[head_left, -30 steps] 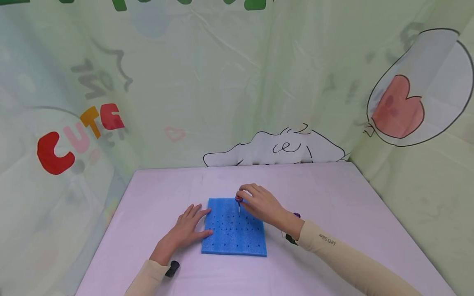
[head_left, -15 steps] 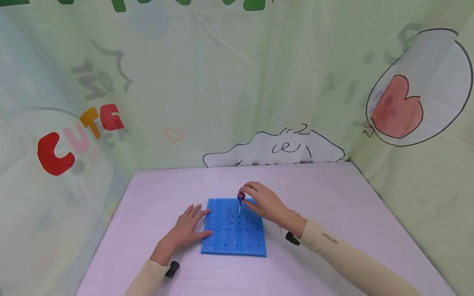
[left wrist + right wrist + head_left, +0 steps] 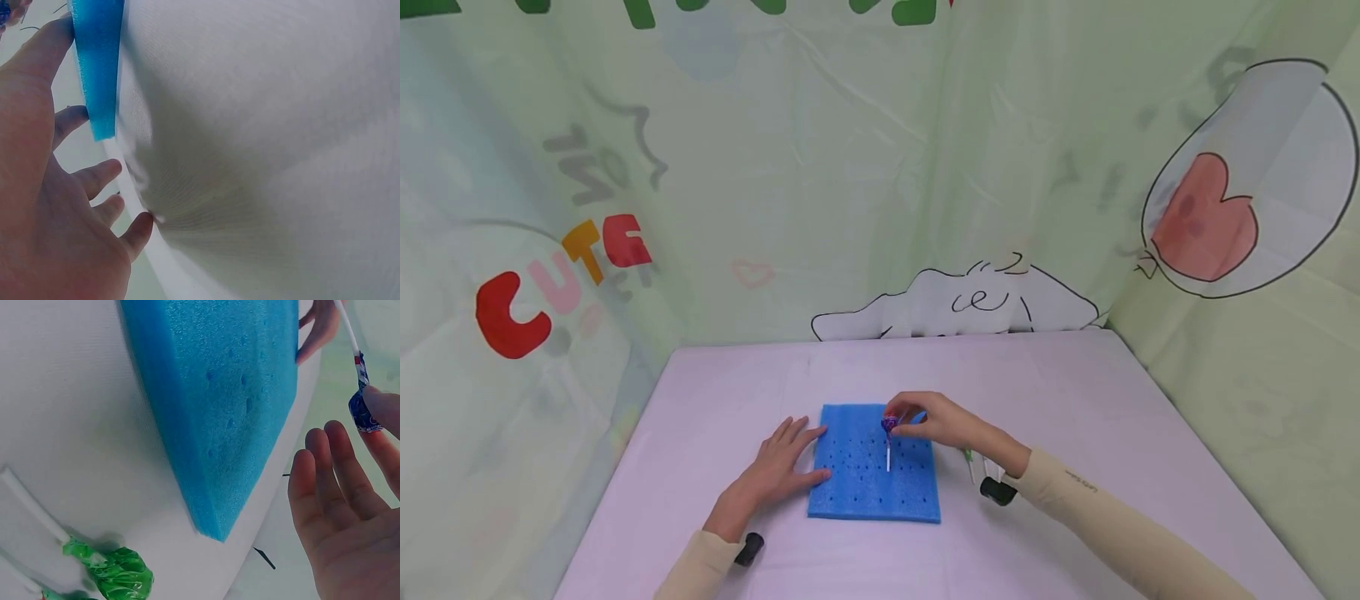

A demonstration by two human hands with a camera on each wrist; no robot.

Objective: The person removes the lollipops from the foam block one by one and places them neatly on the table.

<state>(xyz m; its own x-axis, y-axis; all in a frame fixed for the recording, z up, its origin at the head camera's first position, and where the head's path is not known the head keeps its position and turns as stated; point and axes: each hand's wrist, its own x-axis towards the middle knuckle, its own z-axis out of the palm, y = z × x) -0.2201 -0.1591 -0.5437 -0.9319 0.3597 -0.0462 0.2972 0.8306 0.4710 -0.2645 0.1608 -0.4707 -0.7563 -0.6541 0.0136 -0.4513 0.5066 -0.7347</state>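
A blue foam board (image 3: 850, 492) with rows of small holes lies flat on the table. My left hand (image 3: 778, 462) rests at its left side with fingers spread, thumb and index fingertip at the board's edge; the left wrist view shows the same contact. Over the board, my right hand (image 3: 943, 419) pinches a lollipop (image 3: 890, 422) between thumb and index finger by its wrapped head. Its wrapper looks dark blue-purple in the right wrist view, and the white stick points down toward the holes in the head view. The other right fingers are extended, apart from the candy.
To the right of the board lies a green-wrapped lollipop (image 3: 122, 575), with another lollipop stick (image 3: 19, 575) beside it. Both are partly under my right forearm in the head view. Printed cloth walls (image 3: 737, 167) surround the table (image 3: 730, 375) at the back and sides.
My right hand first rose slightly with the lollipop, then came nearer to me, so the stick's tip now overlaps the board's middle rows. The left hand stays in place.
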